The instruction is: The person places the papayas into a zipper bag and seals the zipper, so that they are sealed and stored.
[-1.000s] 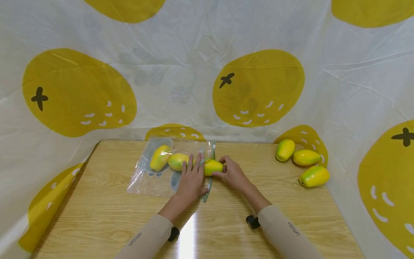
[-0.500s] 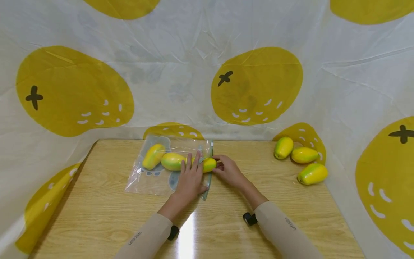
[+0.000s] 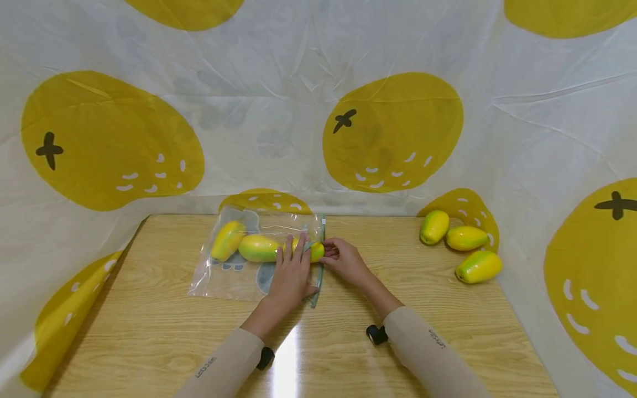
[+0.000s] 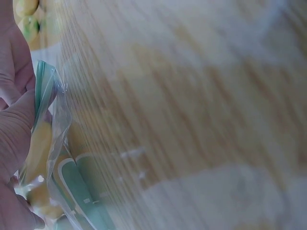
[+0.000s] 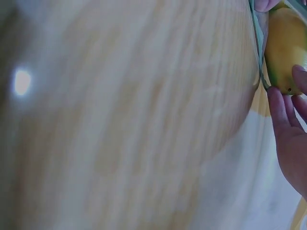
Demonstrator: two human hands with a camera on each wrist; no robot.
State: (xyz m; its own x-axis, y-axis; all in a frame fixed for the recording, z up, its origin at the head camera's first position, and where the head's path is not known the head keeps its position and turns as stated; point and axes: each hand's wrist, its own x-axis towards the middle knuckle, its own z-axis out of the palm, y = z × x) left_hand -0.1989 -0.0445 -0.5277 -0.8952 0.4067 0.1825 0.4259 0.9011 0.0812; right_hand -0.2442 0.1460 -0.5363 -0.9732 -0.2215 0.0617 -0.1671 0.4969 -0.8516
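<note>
A clear zip bag with a green zip edge lies on the table, with two yellow-green papayas, one tilted and one lying sideways, inside it. A third papaya lies at the bag's mouth, mostly within it and partly hidden by my left hand. That hand rests on the bag with its fingers straight, its thumb by the zip edge. My right hand pinches the outer end of the third papaya, fingers and thumb at its tip.
Three more papayas, one upright, one sideways and one nearer, lie at the right rear of the wooden table. A white cloth with yellow fruit prints hangs behind and at both sides.
My right hand has moved left, pushing the third papaya deeper into the bag. Both papayas inside have shifted left. My left hand has stayed nearly in place.
</note>
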